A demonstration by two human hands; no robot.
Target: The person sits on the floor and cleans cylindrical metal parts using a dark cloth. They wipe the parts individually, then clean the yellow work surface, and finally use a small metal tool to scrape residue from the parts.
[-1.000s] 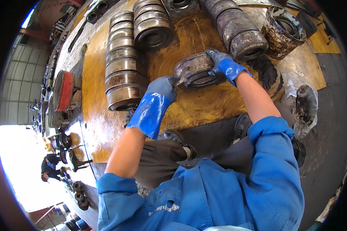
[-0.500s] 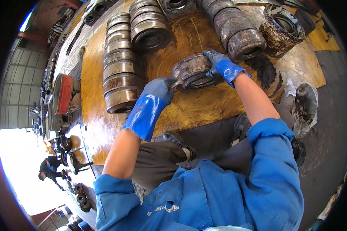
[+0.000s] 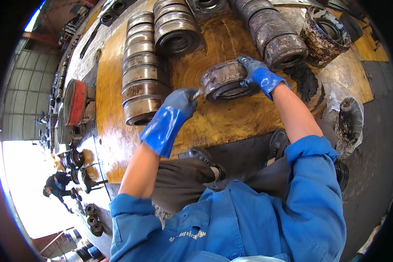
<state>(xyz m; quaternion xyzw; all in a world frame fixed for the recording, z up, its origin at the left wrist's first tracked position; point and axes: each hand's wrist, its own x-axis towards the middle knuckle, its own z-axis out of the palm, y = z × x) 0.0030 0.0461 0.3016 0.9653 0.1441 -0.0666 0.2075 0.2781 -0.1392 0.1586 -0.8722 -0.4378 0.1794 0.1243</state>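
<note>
A thick, grimy metal ring stands slightly tilted on the stained yellow board in front of me. My right hand, in a blue rubber glove, is closed over the ring's right side, thumb and fingers round its rim. My left hand, gloved the same way, is closed on a small thin tool. The tool's tip is at the ring's left edge; whether it touches cannot be made out. Most of the tool is hidden in the fist, so its kind does not show.
Rows of metal rings lie to the left, with darker ones behind on the right. A dirty, rusty cylinder stands at far right. Nearer are black grease and a plastic-lined container. Another person is far left.
The view has shifted a little, so the rings appear further right. My left hand with the tool has drawn slightly left of the ring. My right hand keeps its grip.
</note>
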